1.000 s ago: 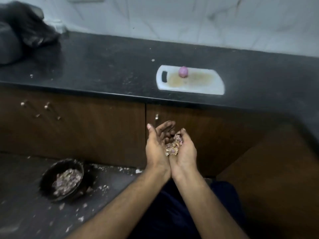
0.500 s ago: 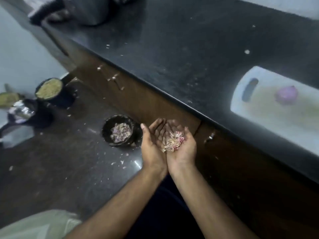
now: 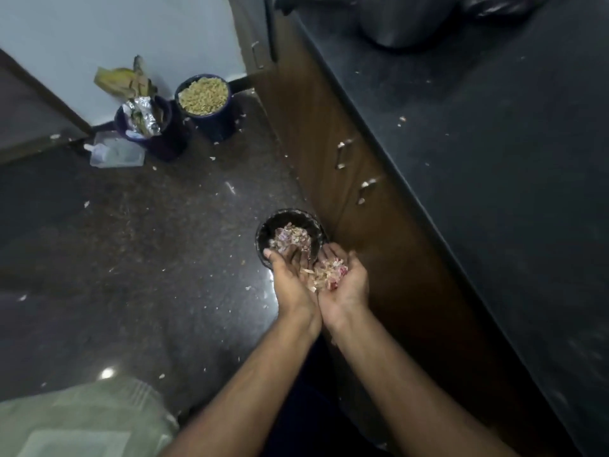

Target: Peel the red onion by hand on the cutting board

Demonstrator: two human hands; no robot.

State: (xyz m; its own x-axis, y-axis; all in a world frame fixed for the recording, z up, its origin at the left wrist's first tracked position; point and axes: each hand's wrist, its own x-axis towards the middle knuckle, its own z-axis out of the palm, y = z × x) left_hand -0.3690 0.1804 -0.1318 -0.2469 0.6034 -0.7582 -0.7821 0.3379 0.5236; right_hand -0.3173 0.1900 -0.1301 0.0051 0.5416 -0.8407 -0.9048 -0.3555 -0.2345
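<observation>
Both hands are cupped together, palms up and side by side, over the dark floor [image 3: 131,242] just in front of the wooden cabinet [image 3: 329,153]. The left hand [image 3: 290,282] lies spread with its fingers reaching over the near rim of a black bowl [image 3: 263,232] that stands on the floor against the cabinet base; the right hand [image 3: 346,282] is curled into a shallow scoop and carries a heap of onion peels [image 3: 326,273], pale and pinkish, some spilling across onto the left palm. Neither hand grips anything tightly; they simply cradle the loose skins. The bowl already holds more peels of the same colour [image 3: 290,237]. The red onion and the cutting board are out of view here; only a stretch of the black countertop [image 3: 494,159] shows on the right. Farther back by the wall stand two dark buckets, one [image 3: 202,97] filled with yellowish bits, the other [image 3: 145,123] stuffed with foil and paper waste. Small scraps are scattered over the floor
</observation>
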